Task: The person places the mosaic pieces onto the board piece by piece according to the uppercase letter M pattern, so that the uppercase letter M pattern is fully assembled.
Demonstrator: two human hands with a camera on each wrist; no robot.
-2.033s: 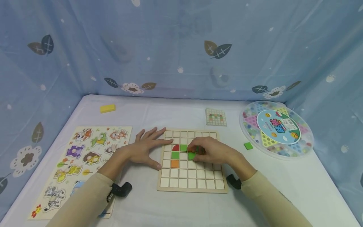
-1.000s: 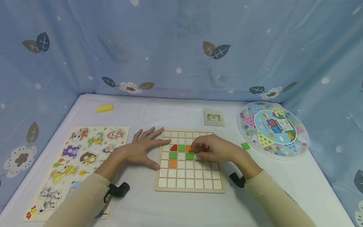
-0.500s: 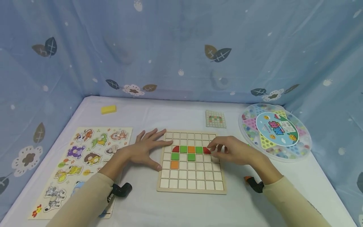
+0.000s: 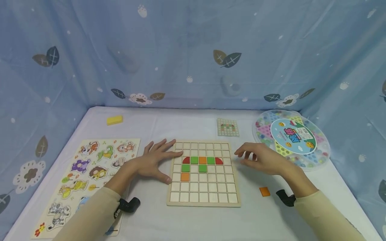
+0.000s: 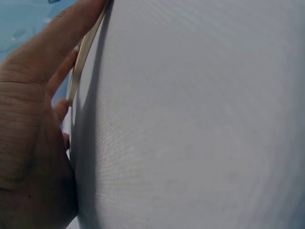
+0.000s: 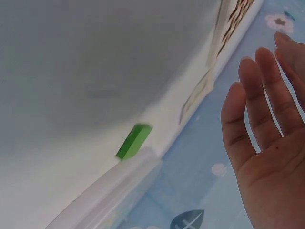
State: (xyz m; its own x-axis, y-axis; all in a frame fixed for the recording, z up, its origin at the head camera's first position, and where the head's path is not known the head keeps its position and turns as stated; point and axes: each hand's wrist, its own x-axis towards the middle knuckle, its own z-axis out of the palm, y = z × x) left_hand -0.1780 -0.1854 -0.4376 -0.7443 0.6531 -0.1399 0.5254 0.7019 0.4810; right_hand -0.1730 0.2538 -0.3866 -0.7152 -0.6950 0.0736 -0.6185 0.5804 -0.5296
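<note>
A wooden grid board (image 4: 208,197) lies mid-table. One row carries a red quarter-round tile (image 4: 186,160), a green tile (image 4: 194,160), an orange tile (image 4: 202,160), another green tile (image 4: 210,160) and a red tile (image 4: 218,161). Below sit two green tiles and an orange square (image 4: 185,176). My left hand (image 4: 150,163) rests spread, index finger and thumb at the board's left edge (image 5: 83,57). Just off the right edge hovers my right hand (image 4: 260,159), fingers loosely bent around nothing. A loose green tile (image 6: 134,141), hidden in the head view, shows in the right wrist view.
A loose orange tile (image 4: 264,191) lies by the right wrist. Behind the board is a small pattern card (image 4: 228,127). A round marble-game box (image 4: 319,144) stands back right, an animal puzzle board (image 4: 102,144) left, a yellow block (image 4: 114,120) back left.
My right hand has left the board and moved right, uncovering the row's right end with its green and red tiles. The loose orange tile has come into view; my left hand has stayed put.
</note>
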